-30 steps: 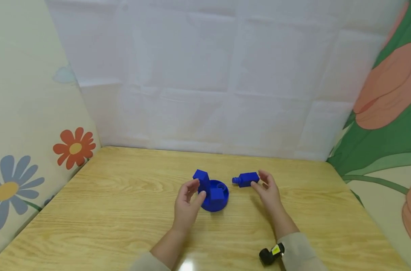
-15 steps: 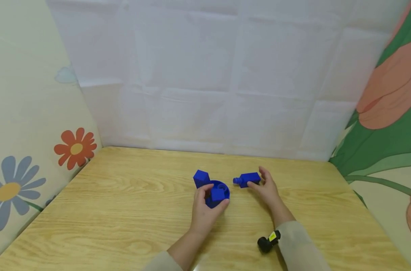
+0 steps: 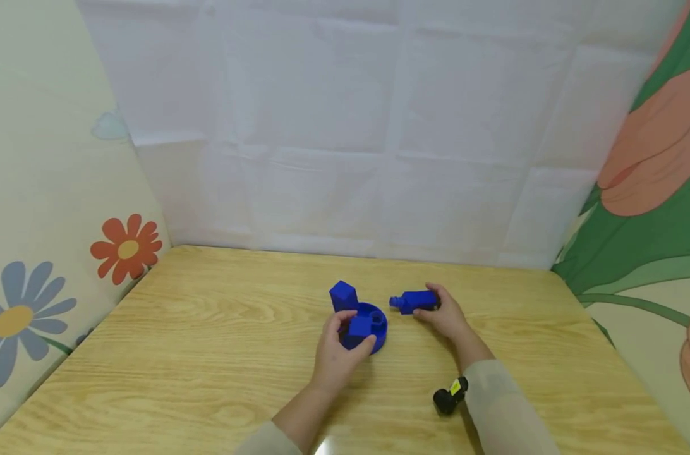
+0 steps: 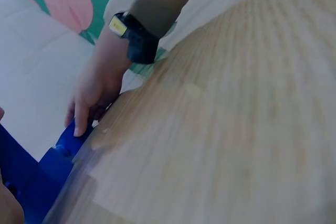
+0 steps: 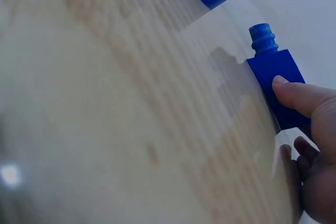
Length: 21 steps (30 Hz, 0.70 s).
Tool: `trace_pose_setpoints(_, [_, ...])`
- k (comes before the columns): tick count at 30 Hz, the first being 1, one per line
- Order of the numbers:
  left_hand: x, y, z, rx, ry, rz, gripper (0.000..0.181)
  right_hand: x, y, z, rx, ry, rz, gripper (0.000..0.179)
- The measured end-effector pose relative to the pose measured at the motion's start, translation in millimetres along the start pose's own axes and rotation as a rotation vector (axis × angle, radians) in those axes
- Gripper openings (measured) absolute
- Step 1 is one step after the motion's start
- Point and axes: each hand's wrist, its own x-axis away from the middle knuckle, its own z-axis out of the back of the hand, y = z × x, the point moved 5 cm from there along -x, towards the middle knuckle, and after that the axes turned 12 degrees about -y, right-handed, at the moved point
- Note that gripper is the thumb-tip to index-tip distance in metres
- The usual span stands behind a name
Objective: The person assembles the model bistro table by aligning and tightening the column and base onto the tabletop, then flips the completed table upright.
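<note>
A round blue tray (image 3: 381,338) with a raised rim sits mid-table, holding a small ring-shaped socket (image 3: 376,317). My left hand (image 3: 332,361) grips a square blue block (image 3: 360,327) at the tray's near side, thumb on the right, fingers on the left. Behind it a taller blue block (image 3: 343,296) stands upright at the far left rim. To the right, my right hand (image 3: 448,318) pinches a blue rectangular bottle-shaped piece (image 5: 278,90) by its base end. That piece lies on its side, its ridged neck (image 5: 262,39) pointing toward the tray.
The wooden table (image 3: 208,354) reaches back to a white cloth (image 3: 322,126). Printed floral panels stand at both sides. A black wrist camera (image 3: 448,397) juts from the right sleeve, low over the table.
My left hand has come from the tall block at the left to the nearer block and grips it. The tray and tall block have shifted slightly. My right hand has closed its fingers around the bottle-shaped piece.
</note>
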Motion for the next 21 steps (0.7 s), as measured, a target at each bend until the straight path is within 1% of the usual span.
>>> trace_pose_setpoints(3, [-1.7,-1.9,8.0,0.038,-0.061,0.004,0.048,1.3,-0.5,-0.4,0.001,-0.002,-0.02,0.071])
trace_pose_setpoints(6, [-2.9,-5.3,17.2,0.096,-0.108,0.006,0.049,3.2,-1.5,-0.2,0.041,0.003,-0.027,0.064])
trace_pose_setpoints(8, [-3.0,-7.0,22.9,0.122,-0.127,0.003,0.051,4.7,-2.3,0.0,0.064,0.013,-0.023,0.059])
trace_pose_setpoints(11, [-3.4,-10.5,29.9,0.13,-0.129,-0.002,0.051,7.6,-1.9,-0.4,0.074,0.031,-0.016,0.053])
trace_pose_setpoints(14, [-3.6,-12.8,33.7,0.117,-0.12,-0.013,0.052,12.0,-0.3,-2.4,0.029,0.053,-0.017,0.052])
trace_pose_setpoints(17, [-3.6,-13.2,35.2,0.115,-0.115,-0.028,0.052,17.7,0.1,-4.8,-0.073,0.092,-0.009,0.053])
trace_pose_setpoints(21, [-3.2,-11.8,35.8,0.118,-0.111,-0.042,0.052,26.1,-5.6,-5.0,-0.23,0.147,0.034,0.053])
